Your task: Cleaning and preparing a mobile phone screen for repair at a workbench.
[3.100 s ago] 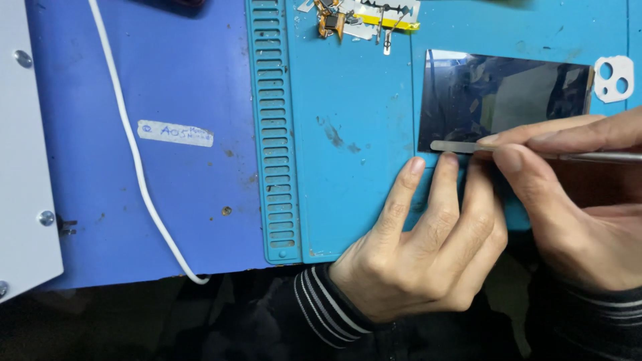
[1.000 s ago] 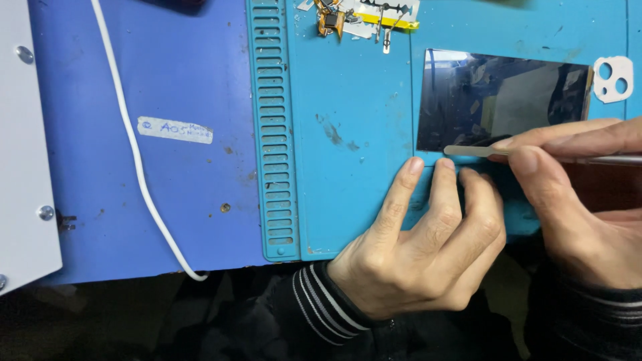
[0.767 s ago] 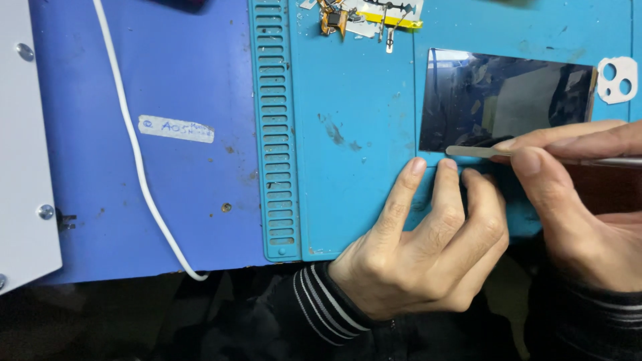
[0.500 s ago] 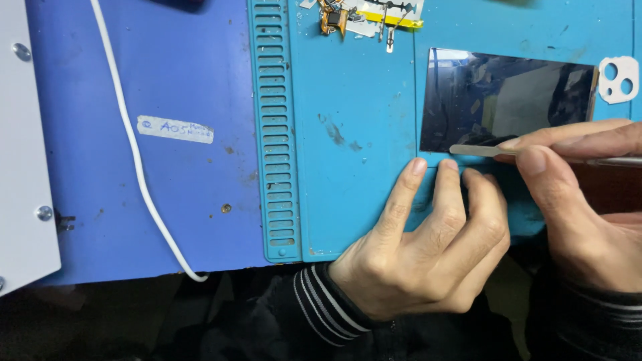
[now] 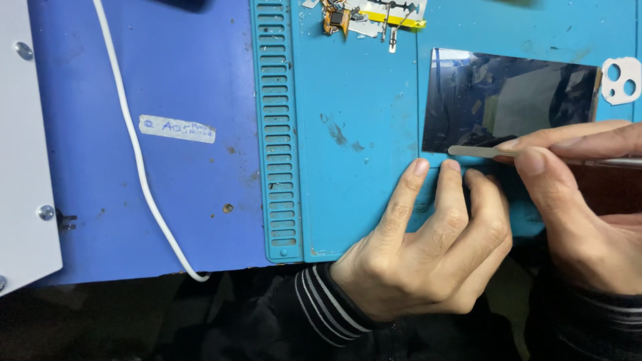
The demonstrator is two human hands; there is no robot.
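Since the earlier frames little has moved. The right hand (image 5: 588,214) pinches a thin metal pry tool (image 5: 478,152) against the dark phone panel's (image 5: 508,100) lower edge, at the teal mat's (image 5: 354,134) right side; the left hand (image 5: 421,247), fingers curled, presses fingertips (image 5: 420,167) just below the panel.

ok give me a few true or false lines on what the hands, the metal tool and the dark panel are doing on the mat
1. The right hand holds a thin metal tool with its tip at the lower edge of the dark glass panel. True.
2. The left hand grips the white cable. False: its fingertips press on the teal mat just below the panel; the cable lies apart on the blue surface.
3. The white camera-hole piece lies by the panel's right end. True.
4. The panel stands upright. False: it lies flat.
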